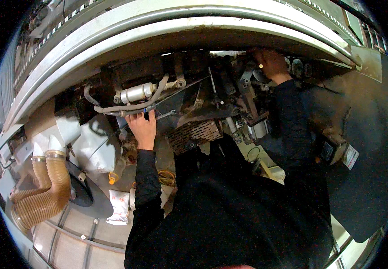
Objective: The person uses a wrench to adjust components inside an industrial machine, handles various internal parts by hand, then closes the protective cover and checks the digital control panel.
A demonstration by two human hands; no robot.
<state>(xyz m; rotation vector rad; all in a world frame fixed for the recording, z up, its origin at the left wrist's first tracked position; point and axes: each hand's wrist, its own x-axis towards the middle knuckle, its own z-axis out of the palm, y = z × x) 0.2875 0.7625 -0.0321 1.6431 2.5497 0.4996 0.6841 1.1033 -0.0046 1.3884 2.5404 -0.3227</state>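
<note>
Under a curved, pale metal housing (167,27) that arches across the top of the view sits the dark, greasy inside of a machine, packed with brackets, rods and hoses. Both arms of the person, in black sleeves, reach up into it from the lower edge.

The left hand (142,126) is raised near the middle of the view, its grip closed around a grey hose (131,107) that loops below a small silver cylinder (135,93). A bit of blue shows at the fingertips, too small to tell what it is. The hose runs left from the hand and bends up behind the cylinder, which lies roughly level just above the hand without touching it. Just right of the hand hangs a perforated metal grille (196,133), tilted.

The right hand (272,62) is higher and well apart from the left, pushed deep among dark metal parts beneath the housing rim. Its fingers are turned away and lost in shadow, so I cannot tell whether its grip is open or closed, nor what it touches.

At the left, a ribbed tan duct hose (41,197) curls down from a white plastic shroud (86,143). Near it, lower down, lie a small orange-capped piece (112,179) and a crumpled white packet (120,206) on the grey floor panels (68,233). A coil of yellow wire (167,177) sits beside the left sleeve. At the right hangs a dark flap (364,179) with a white label (351,156) on the part beside it
</note>
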